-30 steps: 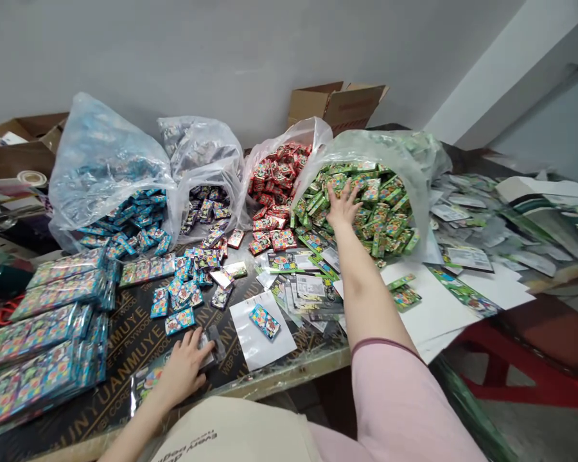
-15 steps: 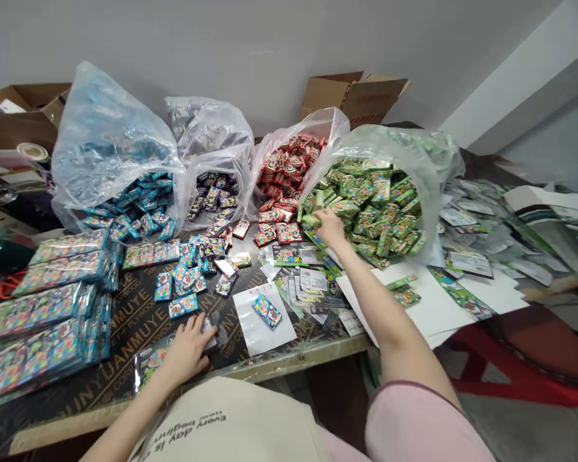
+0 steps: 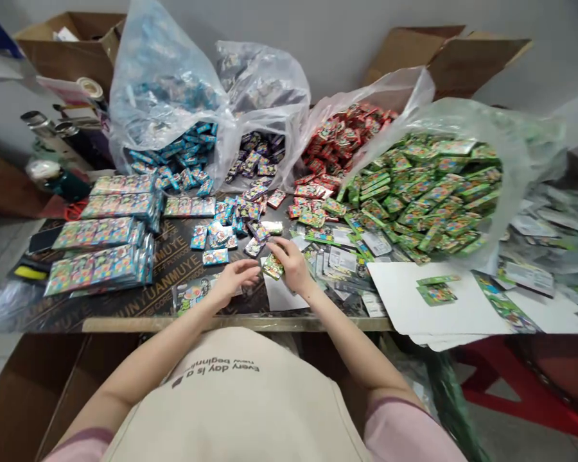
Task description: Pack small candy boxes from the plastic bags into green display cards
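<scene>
My right hand grips a small green packet by its edge, over a white sheet near the table's front edge. Just left of it, my left hand is open, fingers stretched towards the packet and holding nothing that shows. Beneath and beside the left hand lies a clear plastic sleeve with a printed green and black card. Small blue packets and purple packets lie loose beyond my hands. Whether a blue packet is still on the white sheet is hidden by my right hand.
Plastic bags of blue, purple, red and green packets stand along the back. Wrapped packet sets are stacked at left. White cards and sleeves lie right; a red stool stands below.
My right hand has come back from the green bag to the white sheet, bringing a green packet. My left hand has lifted off the plastic sleeve and moved towards it. The view has shifted.
</scene>
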{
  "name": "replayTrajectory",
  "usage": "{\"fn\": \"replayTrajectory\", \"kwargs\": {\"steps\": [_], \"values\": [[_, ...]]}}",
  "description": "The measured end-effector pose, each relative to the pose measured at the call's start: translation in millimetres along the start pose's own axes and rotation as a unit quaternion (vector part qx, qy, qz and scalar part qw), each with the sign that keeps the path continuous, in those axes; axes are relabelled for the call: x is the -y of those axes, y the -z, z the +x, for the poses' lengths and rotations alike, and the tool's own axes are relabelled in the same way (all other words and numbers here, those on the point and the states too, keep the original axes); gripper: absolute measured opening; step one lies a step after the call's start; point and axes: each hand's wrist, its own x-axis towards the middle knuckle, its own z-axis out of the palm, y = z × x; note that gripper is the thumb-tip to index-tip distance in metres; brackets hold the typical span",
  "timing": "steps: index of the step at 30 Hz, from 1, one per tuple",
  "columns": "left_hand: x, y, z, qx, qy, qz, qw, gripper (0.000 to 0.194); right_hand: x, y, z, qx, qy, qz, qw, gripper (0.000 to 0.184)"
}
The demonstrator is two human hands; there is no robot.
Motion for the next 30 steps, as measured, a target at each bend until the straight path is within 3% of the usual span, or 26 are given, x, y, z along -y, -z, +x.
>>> {"fn": "replayTrajectory", "kwargs": {"steps": [3, 7, 10, 12, 14, 15, 16, 17, 20, 21, 24, 27, 28, 30], "values": [[-6, 1.3, 3, -0.028, 0.056, -0.15, 0.987, 0.045, 23, -13, 1, 0.028, 0.027, -0.005, 0.999, 0.04], [-12, 22.1, -4, -0.123, 0.023, -0.202, 0.971, 0.047, 37, -14, -2, 0.049, 0.039, 0.039, 0.997, 0.039], [-16, 32.4, -11, -0.115, 0.001, -0.214, 0.97, 0.048, 49, -16, -7, 0.081, -0.032, 0.162, 0.983, 0.026], [-17, 33.4, -14, -0.084, -0.014, -0.21, 0.974, 0.046, 59, -23, -10, 0.086, -0.133, 0.283, 0.946, 0.03], [-15, 32.8, -15, -0.07, -0.023, -0.194, 0.978, 0.04, 66, -30, -13, 0.1, -0.212, 0.393, 0.889, 0.039], [-14, 32.7, -15, -0.069, -0.018, -0.186, 0.98, 0.037, 68, -32, -14, 0.106, -0.227, 0.422, 0.871, 0.041], [-12, 33.2, -15, -0.069, -0.008, -0.181, 0.981, 0.035, 69, -32, -15, 0.102, -0.224, 0.425, 0.871, 0.043], [-10, 33.9, -14, -0.067, 0.005, -0.177, 0.982, 0.033, 68, -31, -15, 0.09, -0.206, 0.403, 0.887, 0.05], [-4, 36.1, -12, -0.047, 0.034, -0.148, 0.987, 0.031, 65, -22, -15, 0.057, -0.088, 0.271, 0.957, 0.096], [-2, 36.1, -11, -0.035, 0.038, -0.131, 0.99, 0.033, 64, -19, -15, 0.066, -0.045, 0.235, 0.969, 0.101], [3, 36.4, -11, -0.004, 0.046, -0.078, 0.996, 0.037, 63, -12, -14, 0.089, 0.036, 0.176, 0.98, 0.086], [9, 44.7, -14, -0.019, -0.018, 0.059, 0.998, 0.041, 58, -14, -16, 0.042, 0.038, 0.129, 0.99, 0.077], [13, 49.7, -17, -0.032, -0.06, 0.145, 0.987, 0.044, 54, -16, -17, 0.021, 0.031, 0.108, 0.993, 0.075], [21, 61.1, -22, -0.041, -0.136, 0.346, 0.927, 0.064, 44, -23, -22, -0.009, 0.017, 0.063, 0.998, 0.069]]}}
